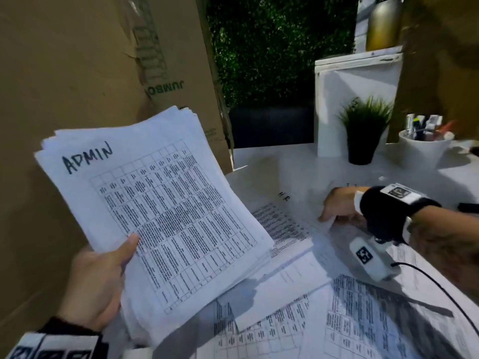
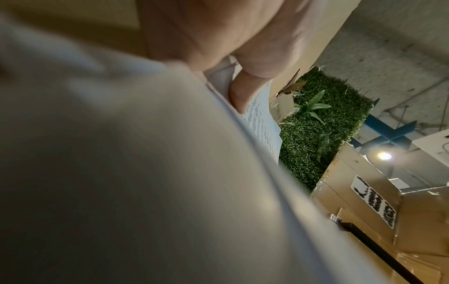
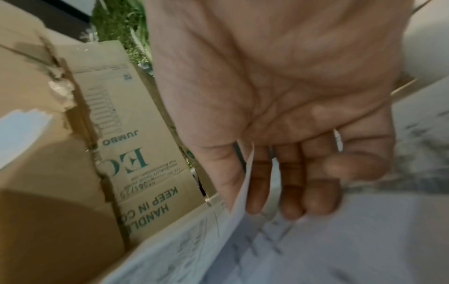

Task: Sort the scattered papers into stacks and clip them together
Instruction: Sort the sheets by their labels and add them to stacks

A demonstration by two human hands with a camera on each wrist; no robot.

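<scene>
My left hand (image 1: 96,278) holds up a thick, uneven stack of printed table sheets (image 1: 160,203) with "ADMIN" handwritten on top. Its thumb presses the front page and its fingers (image 2: 243,92) curl behind the stack (image 2: 121,153). My right hand (image 1: 330,212) is down on the table at the right. There it pinches the raised edge of a loose sheet (image 3: 243,226) between its fingers (image 3: 291,192). A sheet marked "HR" (image 1: 282,203) lies just left of that hand. More printed sheets (image 1: 363,320) lie scattered and overlapping across the white table (image 1: 285,161).
A tall cardboard box (image 1: 90,60) stands close on the left behind the stack. A small potted plant (image 1: 363,130), a white cup of pens (image 1: 425,151) and a white box (image 1: 357,81) with a gold bottle (image 1: 383,24) on top stand at the back right. A black cable (image 1: 440,288) trails from my right wrist.
</scene>
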